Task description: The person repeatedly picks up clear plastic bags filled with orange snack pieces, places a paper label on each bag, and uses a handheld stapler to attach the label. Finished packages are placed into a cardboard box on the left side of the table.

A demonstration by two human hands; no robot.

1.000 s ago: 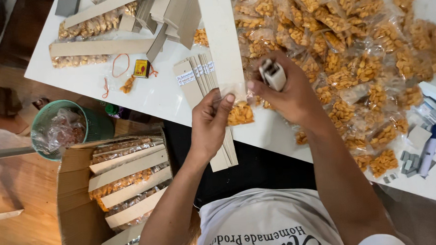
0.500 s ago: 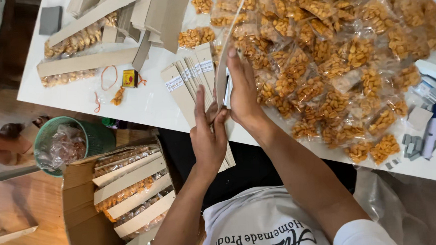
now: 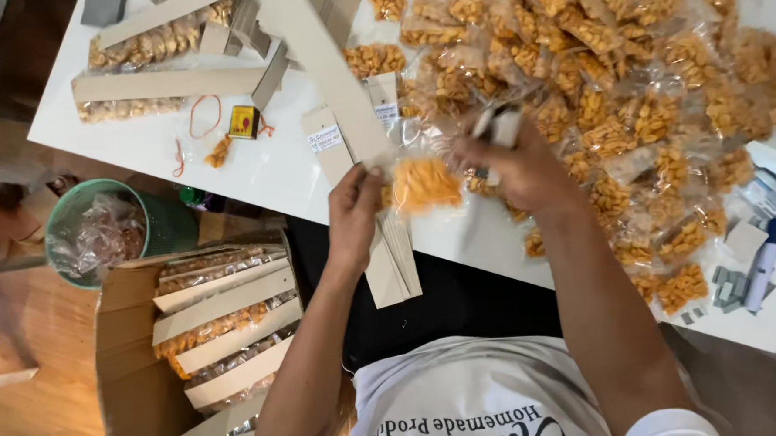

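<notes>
Hands work at the near edge of the white table point(image 3: 255, 171). Left hand point(image 3: 353, 215) has fingers curled, thumb and fingertips pinching the left edge of a small clear snack bag point(image 3: 423, 183) filled with orange pieces; bag is motion-blurred, held just above the table edge, between both hands. Same hand sits over a stack of long cardboard strips point(image 3: 390, 261) that overhang the table toward the person. Right hand point(image 3: 525, 168) is closed around a stapler point(image 3: 499, 124), grey-white, blurred; hand is touching or just beside the bag's right side, exact contact unclear. Longer cardboard strip point(image 3: 320, 64) runs diagonally from the left hand up toward the far edge. Big pile of filled snack bags point(image 3: 626, 85) covers the right half of the table, right behind the right hand. Far left of table: carded snack rows point(image 3: 150, 67), rubber bands point(image 3: 205, 117), small yellow-red box point(image 3: 244, 121). On the floor left of the person: open cardboard carton point(image 3: 132, 342) packed with finished carded rows, green bin point(image 3: 157, 224) with plastic scraps just beyond it.
</notes>
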